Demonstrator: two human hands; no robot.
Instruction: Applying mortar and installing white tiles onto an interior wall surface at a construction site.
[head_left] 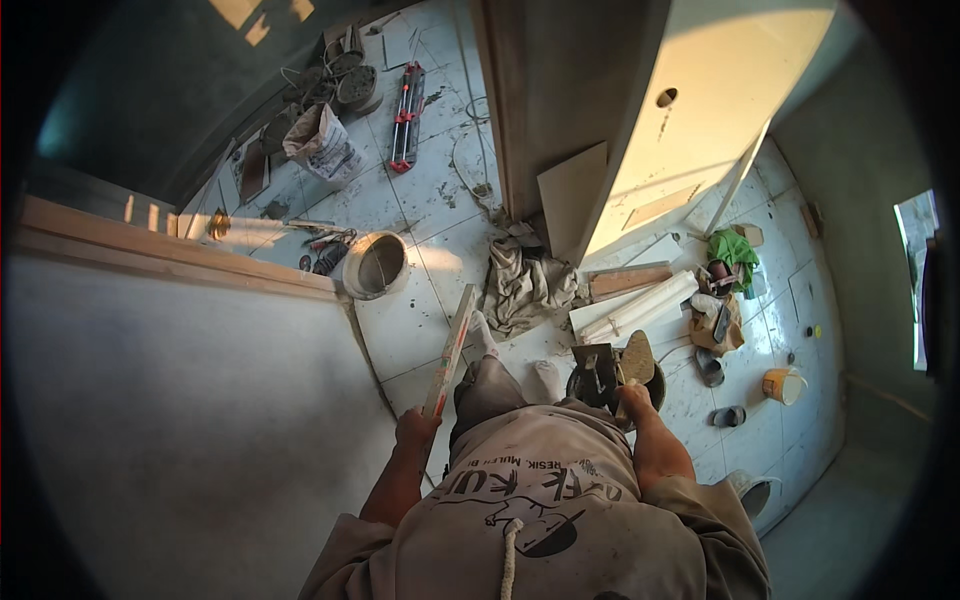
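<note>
My left hand [418, 428] is closed round the lower end of a long, narrow pale bar with red marks [452, 350], which slants up and away beside my leg. My right hand [633, 402] grips a pointed trowel [637, 358], its blade coated with tan mortar. A dark, flat square-edged tool [597, 376] is just left of that hand; whether the hand holds it too, I cannot tell. Under these tools is a dark round bucket [657, 385], partly hidden by the tools and my hand. My socked feet stand on the tiles between both hands.
A crumpled cloth [525, 285] lies ahead, beside wrapped long pieces [640, 310]. A whitish bucket [377, 266] stands by the doorway; a red tile cutter [406, 118] and a sack [325, 147] are beyond. To the right are a yellow tub [783, 386] and a door panel [690, 110].
</note>
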